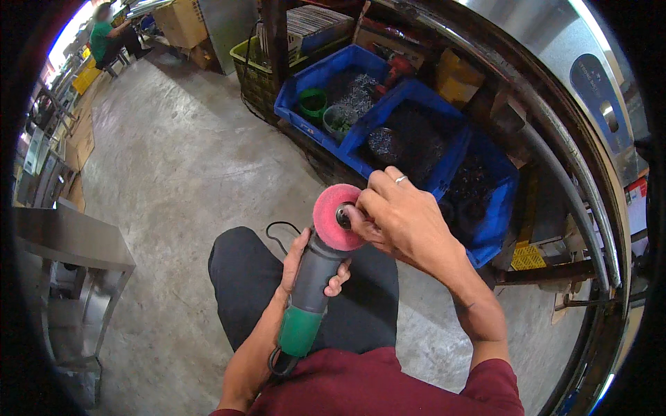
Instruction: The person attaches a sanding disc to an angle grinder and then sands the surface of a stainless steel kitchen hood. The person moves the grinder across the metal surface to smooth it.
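Note:
A green and dark grey angle grinder (306,295) lies across my lap with its head pointing away from me. My left hand (295,267) is wrapped round the grey body from below, thumb on one side and fingertips on the other. On the grinder's head sits a pink abrasive disc (328,209). At the disc's centre is a round metal nut (343,215). The thumb and bent fingers of my right hand (402,218), which wears a ring, close on this nut; part of it is hidden behind them. A black cord (277,239) loops beside the grinder.
Blue bins (357,163) holding small metal parts stand ahead to the right, with a green cup (312,102) in one. Behind them is a yellow-green crate (253,73). Metal tubes (576,159) run along the right. Steel housings (76,239) stand left. A person (107,38) sits far off.

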A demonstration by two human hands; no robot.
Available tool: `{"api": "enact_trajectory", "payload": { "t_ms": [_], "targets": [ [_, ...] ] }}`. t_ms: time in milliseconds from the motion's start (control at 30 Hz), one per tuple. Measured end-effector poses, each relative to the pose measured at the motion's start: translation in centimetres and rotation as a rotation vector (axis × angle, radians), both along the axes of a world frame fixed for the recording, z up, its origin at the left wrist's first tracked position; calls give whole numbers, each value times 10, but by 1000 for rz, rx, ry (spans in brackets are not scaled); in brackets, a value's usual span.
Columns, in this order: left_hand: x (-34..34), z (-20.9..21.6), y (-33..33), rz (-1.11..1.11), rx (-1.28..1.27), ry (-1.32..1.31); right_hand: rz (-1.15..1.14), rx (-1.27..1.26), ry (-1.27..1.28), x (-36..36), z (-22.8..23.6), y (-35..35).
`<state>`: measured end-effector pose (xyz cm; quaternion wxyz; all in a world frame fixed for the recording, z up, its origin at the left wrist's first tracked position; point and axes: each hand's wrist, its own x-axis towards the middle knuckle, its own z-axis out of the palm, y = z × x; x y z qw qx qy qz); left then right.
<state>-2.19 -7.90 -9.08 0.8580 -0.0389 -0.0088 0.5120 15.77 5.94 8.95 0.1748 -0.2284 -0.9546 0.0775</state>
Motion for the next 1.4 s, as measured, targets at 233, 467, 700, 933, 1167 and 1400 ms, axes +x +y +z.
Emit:
{"api": "enact_trajectory", "payload": {
  "t_ms": [233, 467, 700, 933, 1167, 1400],
  "targets": [
    [-1, 3, 1, 0, 32, 19, 126, -65, 45, 0, -1, 8],
    [-2, 5, 2, -3, 26, 58, 124, -113, 61, 0, 11, 6],
    [-1, 6, 2, 13, 11, 27, 112, -26, 28, 0, 2, 3],
    [-1, 2, 2, 14, 22, 49, 58, 14, 7, -5, -4, 1],
    [-1, 6, 2, 5, -4, 185, 131, -84, 26, 1, 7, 4],
    [-3, 9, 1, 1, 3, 58, 62, -67, 5, -2, 9, 5]
  ]
}}
